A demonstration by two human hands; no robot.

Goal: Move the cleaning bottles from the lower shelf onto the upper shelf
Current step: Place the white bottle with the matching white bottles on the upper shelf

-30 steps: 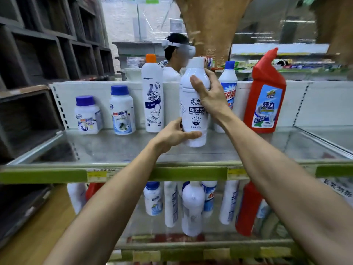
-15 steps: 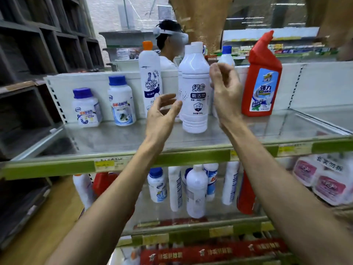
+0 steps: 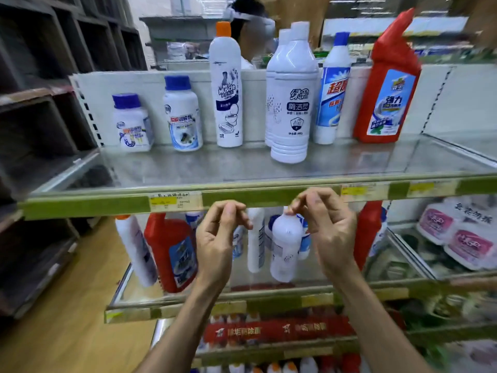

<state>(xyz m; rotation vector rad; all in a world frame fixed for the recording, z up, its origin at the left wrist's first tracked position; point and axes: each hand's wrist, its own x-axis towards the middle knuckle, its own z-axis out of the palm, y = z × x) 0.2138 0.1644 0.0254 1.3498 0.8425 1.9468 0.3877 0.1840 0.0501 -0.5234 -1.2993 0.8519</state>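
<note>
On the upper shelf (image 3: 242, 200) stand several cleaning bottles, among them two plain white bottles (image 3: 293, 103), a tall white one with an orange cap (image 3: 226, 87) and a red one (image 3: 387, 84). The lower shelf (image 3: 242, 305) holds more: a white bottle (image 3: 286, 249), a red bottle (image 3: 169, 251), a leaning white bottle (image 3: 137, 251) and another red one (image 3: 368, 232). Both my hands hang just below the upper shelf's edge. My left hand (image 3: 217, 238) is empty, fingers loosely curled. The fingertips of my right hand (image 3: 328, 232) touch the top of the white bottle without closing round it.
Dark wooden cubbies (image 3: 40, 117) line the left side over a wooden floor (image 3: 67, 319). Pink and white packs (image 3: 457, 238) fill the shelf section to the right. A person (image 3: 250, 28) stands behind the shelving. More bottles (image 3: 269, 367) sit on shelves further down.
Both hands let go of the white bottle, which now stands on the upper shelf, and dropped below the shelf edge to the lower shelf. The view tilted downward.
</note>
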